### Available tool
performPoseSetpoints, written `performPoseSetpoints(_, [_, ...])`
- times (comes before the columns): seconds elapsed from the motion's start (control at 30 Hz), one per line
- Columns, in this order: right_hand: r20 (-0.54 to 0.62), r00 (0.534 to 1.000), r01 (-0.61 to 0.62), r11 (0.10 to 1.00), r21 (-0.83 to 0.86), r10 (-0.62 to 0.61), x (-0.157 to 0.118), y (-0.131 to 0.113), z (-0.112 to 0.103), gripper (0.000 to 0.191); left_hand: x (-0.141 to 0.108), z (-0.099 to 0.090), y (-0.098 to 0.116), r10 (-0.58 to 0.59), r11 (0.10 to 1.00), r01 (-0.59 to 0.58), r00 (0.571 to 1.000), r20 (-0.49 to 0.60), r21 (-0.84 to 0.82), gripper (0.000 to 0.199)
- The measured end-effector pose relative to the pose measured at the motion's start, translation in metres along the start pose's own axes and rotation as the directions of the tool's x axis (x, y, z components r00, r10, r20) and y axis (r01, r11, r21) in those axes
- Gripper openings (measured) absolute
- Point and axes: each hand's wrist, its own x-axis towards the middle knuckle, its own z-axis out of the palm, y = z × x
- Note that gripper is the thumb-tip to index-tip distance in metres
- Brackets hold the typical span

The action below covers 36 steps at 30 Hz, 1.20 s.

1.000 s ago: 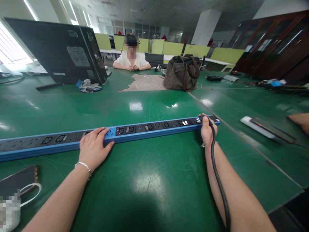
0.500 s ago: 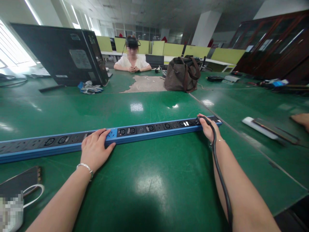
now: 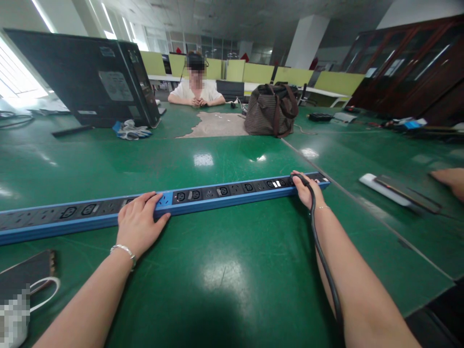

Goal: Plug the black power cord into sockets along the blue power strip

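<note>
A long blue and black power strip [image 3: 213,205] lies across the green table, its face lined with several sockets. My left hand [image 3: 139,217] grips it left of centre, fingers over the top and thumb along the near side, beside a bright blue socket [image 3: 165,199]. Near the strip's right end, my right hand [image 3: 306,191] is closed on the plug of a black power cord [image 3: 319,241]. The plug is at a socket there, but my fingers hide most of it, so how deep it sits cannot be seen. The cord runs down along my right forearm.
A phone [image 3: 27,270] lies at the lower left. Beyond the strip are a black computer case [image 3: 87,82], gloves [image 3: 131,130] and a brown bag [image 3: 270,111]. Across the table sits a person [image 3: 196,92]. A white bar-shaped thing [image 3: 384,188] and another person's hand [image 3: 451,181] are at right.
The whole view has shifted a little to the left. Both hands keep their places on the power strip and plug.
</note>
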Motion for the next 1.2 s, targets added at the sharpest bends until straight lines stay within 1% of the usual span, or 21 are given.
performPoseSetpoints(0.1, [-0.019, 0.999, 0.049, 0.996, -0.07, -0.05, -0.004, 0.001, 0.003, 0.052, 0.0, 0.0, 0.0, -0.004, 1.0, 0.003, 1.0, 0.01, 0.011, 0.054])
performPoseSetpoints(0.23, [-0.067, 0.997, 0.039, 0.99, -0.135, -0.049, -0.012, -0.003, 0.004, 0.05, 0.001, -0.001, 0.0, -0.01, 1.0, 0.01, 1.0, 0.012, 0.003, 0.054])
performPoseSetpoints(0.43, [-0.131, 0.99, 0.038, 0.986, -0.161, -0.059, -0.017, -0.011, 0.006, 0.047, 0.001, -0.001, 0.0, -0.003, 1.0, 0.003, 1.0, 0.023, 0.01, 0.055])
performPoseSetpoints(0.5, [-0.149, 0.987, 0.041, 0.988, -0.151, -0.063, -0.017, -0.012, 0.007, 0.047, 0.001, 0.0, -0.001, -0.001, 1.0, 0.001, 1.0, 0.022, 0.021, 0.055])
performPoseSetpoints(0.7, [-0.145, 0.988, 0.051, 0.996, -0.076, -0.061, -0.016, -0.014, 0.007, 0.045, 0.001, 0.0, -0.001, -0.007, 0.999, 0.006, 1.0, 0.022, 0.036, 0.055])
performPoseSetpoints(0.73, [-0.16, 0.986, 0.043, 0.998, -0.042, -0.049, -0.015, -0.014, 0.007, 0.046, 0.001, -0.001, -0.001, -0.008, 0.999, 0.007, 1.0, 0.026, 0.037, 0.054])
performPoseSetpoints(0.77, [-0.199, 0.98, 0.025, 1.0, 0.017, -0.021, -0.014, -0.013, 0.006, 0.047, 0.001, -0.001, 0.0, -0.008, 0.999, 0.007, 1.0, 0.029, 0.038, 0.054])
performPoseSetpoints(0.8, [-0.258, 0.966, 0.002, 0.995, 0.1, 0.024, -0.013, -0.012, 0.005, 0.05, 0.001, -0.002, 0.0, -0.008, 0.999, 0.006, 0.999, 0.033, 0.039, 0.054])
performPoseSetpoints(0.83, [-0.33, 0.94, -0.022, 0.979, 0.201, 0.088, -0.012, -0.01, 0.004, 0.054, 0.001, -0.003, 0.001, -0.008, 0.999, 0.006, 0.999, 0.037, 0.04, 0.054])
performPoseSetpoints(0.9, [-0.449, 0.862, -0.048, 0.921, 0.387, 0.234, -0.01, -0.003, 0.0, 0.061, 0.001, -0.004, 0.002, -0.011, 0.999, 0.009, 0.999, 0.049, 0.046, 0.054])
performPoseSetpoints(0.93, [-0.478, 0.831, -0.053, 0.896, 0.442, 0.285, -0.009, 0.001, -0.003, 0.062, 0.002, -0.005, 0.002, -0.016, 0.999, 0.014, 0.998, 0.055, 0.05, 0.055])
performPoseSetpoints(0.97, [-0.488, 0.816, -0.059, 0.885, 0.462, 0.309, -0.009, 0.005, -0.006, 0.062, 0.002, -0.005, 0.002, -0.021, 0.998, 0.018, 0.998, 0.06, 0.053, 0.055])
performPoseSetpoints(1.0, [-0.491, 0.812, -0.064, 0.885, 0.462, 0.316, -0.008, 0.009, -0.009, 0.061, 0.002, -0.005, 0.002, -0.023, 0.998, 0.02, 0.998, 0.066, 0.055, 0.054])
performPoseSetpoints(1.03, [-0.491, 0.814, -0.07, 0.891, 0.448, 0.31, -0.008, 0.012, -0.011, 0.06, 0.002, -0.004, 0.002, -0.025, 0.998, 0.021, 0.997, 0.068, 0.057, 0.054])
performPoseSetpoints(1.1, [-0.471, 0.836, -0.075, 0.91, 0.408, 0.281, -0.008, 0.015, -0.013, 0.058, 0.002, -0.004, 0.001, -0.023, 0.998, 0.019, 0.998, 0.064, 0.059, 0.054])
performPoseSetpoints(1.2, [-0.392, 0.898, -0.058, 0.938, 0.341, 0.198, -0.007, 0.015, -0.011, 0.055, 0.002, -0.003, 0.0, -0.021, 0.998, 0.017, 0.998, 0.058, 0.066, 0.053])
